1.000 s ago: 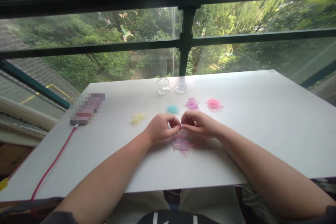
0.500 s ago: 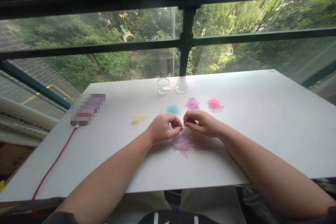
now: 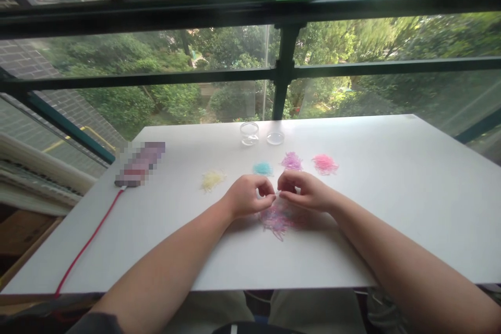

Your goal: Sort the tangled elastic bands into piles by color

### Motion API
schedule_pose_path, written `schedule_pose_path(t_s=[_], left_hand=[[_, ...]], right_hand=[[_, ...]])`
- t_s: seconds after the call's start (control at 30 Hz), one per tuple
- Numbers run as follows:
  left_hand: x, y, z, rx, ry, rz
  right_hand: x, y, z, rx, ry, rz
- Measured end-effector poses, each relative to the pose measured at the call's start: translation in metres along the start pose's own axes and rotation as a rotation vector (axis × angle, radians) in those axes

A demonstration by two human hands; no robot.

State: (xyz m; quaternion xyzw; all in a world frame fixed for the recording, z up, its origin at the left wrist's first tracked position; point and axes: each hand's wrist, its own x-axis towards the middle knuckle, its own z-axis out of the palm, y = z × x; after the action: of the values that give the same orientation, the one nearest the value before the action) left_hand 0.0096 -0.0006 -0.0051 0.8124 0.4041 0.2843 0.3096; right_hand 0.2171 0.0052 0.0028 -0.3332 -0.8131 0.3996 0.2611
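Over a mixed pile of small coloured rubber bands (image 3: 278, 223), my left hand (image 3: 250, 195) and my right hand (image 3: 305, 190) meet almost fingertip to fingertip. Each is closed in a pinch of thumb and forefinger. A tiny pale bit, seemingly one rubber band, shows between the fingertips; its shape is too small to make out. Beyond the hands lie sorted heaps of bands: a yellow heap (image 3: 212, 180) to the left, a blue heap (image 3: 262, 168), a purple heap (image 3: 291, 160) just past my right hand, and a pink heap (image 3: 324, 164).
On the white table (image 3: 391, 209), a clear round container (image 3: 249, 134) stands near the far edge beside its clear lid (image 3: 275, 138). A blurred-out device (image 3: 141, 164) with a red cable (image 3: 92, 240) lies at the left. Green-framed windows (image 3: 285, 70) rise behind the table.
The view has tilted up slightly, so everything sits a little lower and further right. Both hands keep their pinch above the mixed pile, with a small gap between the fingertips.
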Motion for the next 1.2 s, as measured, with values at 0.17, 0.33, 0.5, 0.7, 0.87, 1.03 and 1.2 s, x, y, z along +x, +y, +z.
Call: schedule_pose_path(t_s=[0.17,0.33,0.5,0.7,0.87,1.03,1.2], left_hand=[[-0.0004,0.0003,0.0011,-0.009,-0.003,-0.001],[-0.0005,-0.0019,0.0015,-0.013,0.000,0.021],[-0.0008,-0.0023,0.0011,-0.016,-0.004,0.023],[-0.0008,0.0002,0.0004,-0.008,-0.015,-0.004],[-0.0005,0.0022,-0.0007,0.001,-0.023,-0.008],[-0.0004,0.0010,-0.0010,-0.003,-0.016,-0.009],[-0.0008,-0.0007,-0.0004,-0.009,-0.007,-0.009]], right_hand=[[0.0016,-0.0003,0.0037,-0.018,0.020,0.000],[0.0021,0.0001,0.0041,-0.018,0.033,-0.002],[0.0029,-0.0004,0.0046,-0.009,0.048,0.001],[0.0024,0.0001,0.0039,-0.012,0.044,0.001],[0.0017,0.0020,0.0035,-0.053,0.009,0.020],[0.0024,0.0036,0.0044,-0.045,0.014,0.005],[0.0024,0.0044,0.0048,-0.068,0.031,0.008]])
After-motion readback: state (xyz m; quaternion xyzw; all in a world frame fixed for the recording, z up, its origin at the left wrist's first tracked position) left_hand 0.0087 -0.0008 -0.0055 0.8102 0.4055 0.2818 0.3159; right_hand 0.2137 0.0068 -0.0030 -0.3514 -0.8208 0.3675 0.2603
